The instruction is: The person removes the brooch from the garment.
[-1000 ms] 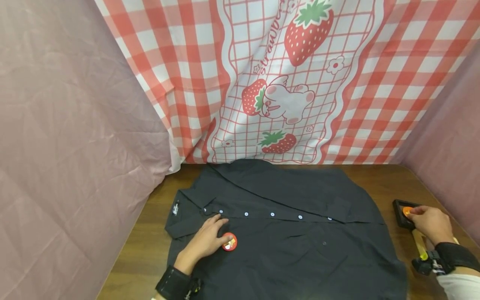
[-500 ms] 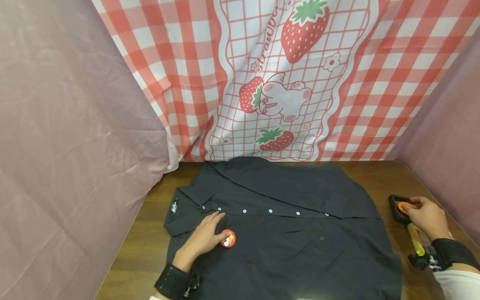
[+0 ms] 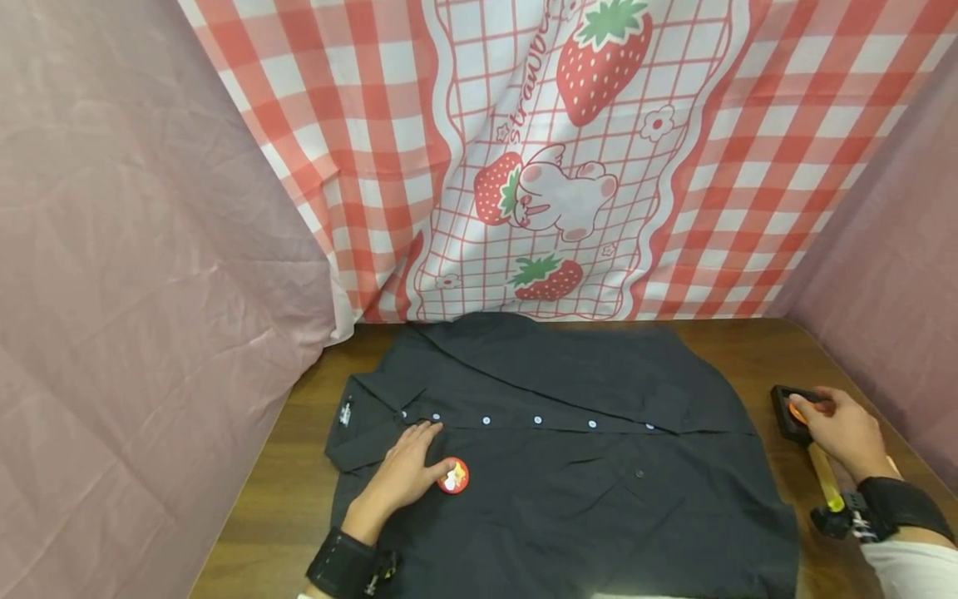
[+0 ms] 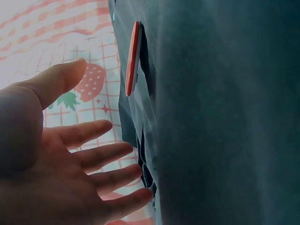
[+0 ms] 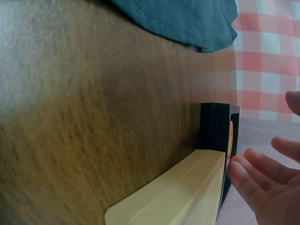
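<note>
A dark button-up shirt [image 3: 569,499] is spread on the wooden table. On it sits a round red badge [image 3: 452,476] with a pale design. My left hand [image 3: 404,470] is over the shirt with fingers extended, thumb overlapping the badge's edge in the head view. In the left wrist view the badge [image 4: 133,58] appears edge-on, apart from the thumb. My right hand [image 3: 846,428] is at a shallow black box [image 3: 782,412] holding an orange disc [image 5: 230,140]. The right wrist view shows its fingertips [image 5: 236,171] by the disc, thumb raised away from them.
A cream-coloured block [image 5: 173,187] lies against the black box, partly under my right wrist in the head view. A red-checked strawberry cloth [image 3: 546,166] hangs behind the table, with pink cloth [image 3: 150,291] at both sides. Bare wood [image 3: 254,491] shows left of the shirt.
My right hand stays at the black box, its fingers now covering more of the orange disc. My left hand keeps its place by the badge. The head view has shifted slightly.
</note>
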Tool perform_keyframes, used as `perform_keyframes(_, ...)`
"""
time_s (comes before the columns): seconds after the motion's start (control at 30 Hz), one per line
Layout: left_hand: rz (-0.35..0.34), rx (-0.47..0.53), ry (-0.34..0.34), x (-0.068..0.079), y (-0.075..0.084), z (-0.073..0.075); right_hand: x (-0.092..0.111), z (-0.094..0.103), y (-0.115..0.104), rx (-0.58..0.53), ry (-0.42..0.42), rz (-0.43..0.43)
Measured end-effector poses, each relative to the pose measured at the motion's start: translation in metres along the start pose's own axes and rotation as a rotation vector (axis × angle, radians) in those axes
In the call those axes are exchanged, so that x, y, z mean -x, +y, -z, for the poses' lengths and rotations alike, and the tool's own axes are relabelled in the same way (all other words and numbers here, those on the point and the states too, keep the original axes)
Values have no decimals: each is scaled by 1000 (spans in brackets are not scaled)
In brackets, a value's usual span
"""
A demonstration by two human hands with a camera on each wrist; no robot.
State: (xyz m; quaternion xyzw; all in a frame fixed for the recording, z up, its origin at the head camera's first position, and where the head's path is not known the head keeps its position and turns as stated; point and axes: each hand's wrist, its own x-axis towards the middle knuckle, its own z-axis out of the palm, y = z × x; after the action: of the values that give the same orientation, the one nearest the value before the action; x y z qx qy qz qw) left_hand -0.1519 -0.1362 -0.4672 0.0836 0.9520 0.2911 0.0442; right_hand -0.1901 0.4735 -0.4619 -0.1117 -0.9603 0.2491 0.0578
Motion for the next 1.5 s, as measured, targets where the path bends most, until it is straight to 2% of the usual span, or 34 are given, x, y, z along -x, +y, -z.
perform_keyframes(0.3, 15, 22, -2, -2, -2, -2, -1, -2, -2, -2, -8, 33)
perform_keyframes(0.6, 34, 31, -9, 0, -2, -2, 6, -8, -10, -62, 68, 27)
perform_keyframes(0.8, 42, 10, -12, -2, 0, -2, 7, -10, -18, -83, 102, 59)
perform_keyframes(1.3, 30, 43, -4, -2, -1, -1, 9, -8, -35, -143, 111, 89)
perform_keyframes(1.5, 19, 36, 4, 0, -2, -1, 9, -7, -41, -145, 148, 121)
